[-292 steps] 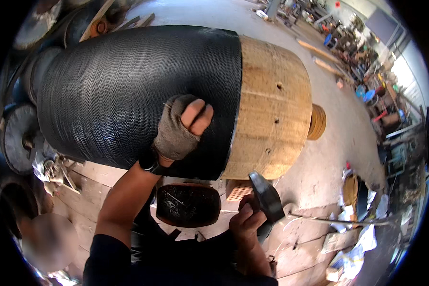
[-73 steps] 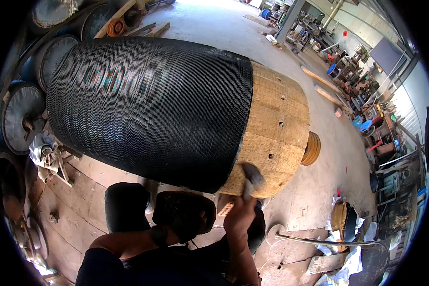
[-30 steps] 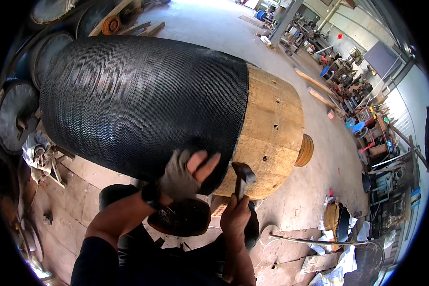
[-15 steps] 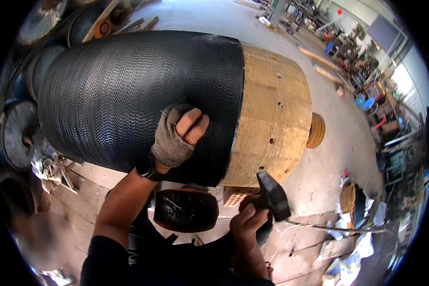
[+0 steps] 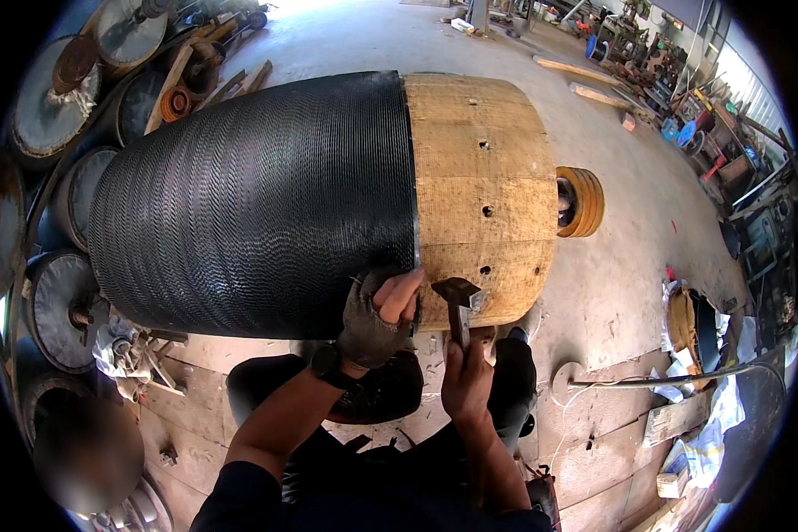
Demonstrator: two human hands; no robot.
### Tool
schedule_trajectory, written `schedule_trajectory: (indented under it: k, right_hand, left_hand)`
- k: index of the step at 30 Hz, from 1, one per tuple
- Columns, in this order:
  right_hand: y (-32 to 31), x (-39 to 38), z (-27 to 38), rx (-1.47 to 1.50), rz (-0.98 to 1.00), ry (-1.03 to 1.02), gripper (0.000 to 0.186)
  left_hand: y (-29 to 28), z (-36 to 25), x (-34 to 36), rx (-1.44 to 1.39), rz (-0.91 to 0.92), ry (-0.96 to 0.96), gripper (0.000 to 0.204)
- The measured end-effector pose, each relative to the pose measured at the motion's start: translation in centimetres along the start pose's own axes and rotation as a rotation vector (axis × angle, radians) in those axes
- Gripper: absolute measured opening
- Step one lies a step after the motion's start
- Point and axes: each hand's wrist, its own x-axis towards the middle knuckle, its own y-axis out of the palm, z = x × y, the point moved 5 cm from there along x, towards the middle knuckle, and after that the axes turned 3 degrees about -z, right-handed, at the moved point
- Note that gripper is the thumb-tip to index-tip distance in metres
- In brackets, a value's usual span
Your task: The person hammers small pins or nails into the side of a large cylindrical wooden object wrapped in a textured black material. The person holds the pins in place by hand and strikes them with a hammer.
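1. The hammer [image 5: 457, 308] is gripped by its handle in the closed fingers of the right hand [image 5: 467, 383]; its head is held just beyond them, before the wooden end [image 5: 488, 177] of the drum.
2. The left hand [image 5: 377, 317] is gloved, its bare fingers partly bent beside the edge of the black covering [image 5: 257, 204]; whether anything is pinched there cannot be told.
3. Beyond the right fingers, farther right, a grooved yellow wheel [image 5: 583, 203] is seen.

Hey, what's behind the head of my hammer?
Behind the hammer in your right hand is bare wood, with a dark hole showing just above right. Whatever lies directly behind its head is covered.
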Motion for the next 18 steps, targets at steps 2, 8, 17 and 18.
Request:
schedule_trajectory:
  k: [2,8,17,18]
  right_hand:
    - [0.1,0.1,-0.1,0.003,0.019,0.007,0.016]
    - [0.2,0.1,0.0,0.013,0.007,-0.031,0.018]
    - [-0.1,0.8,1.2,0.026,0.022,-0.029,0.02]
    - [-0.1,0.9,1.3,0.02,0.024,-0.031,0.02]
  left_hand:
    - [0.6,0.9,-0.4,0.005,-0.014,-0.031,0.051]
    - [-0.7,0.5,1.8,0.034,-0.091,-0.06,0.049]
    - [-0.5,0.2,2.9,0.143,0.021,-0.083,0.051]
    - [-0.4,0.1,3.1,0.153,0.011,-0.076,0.052]
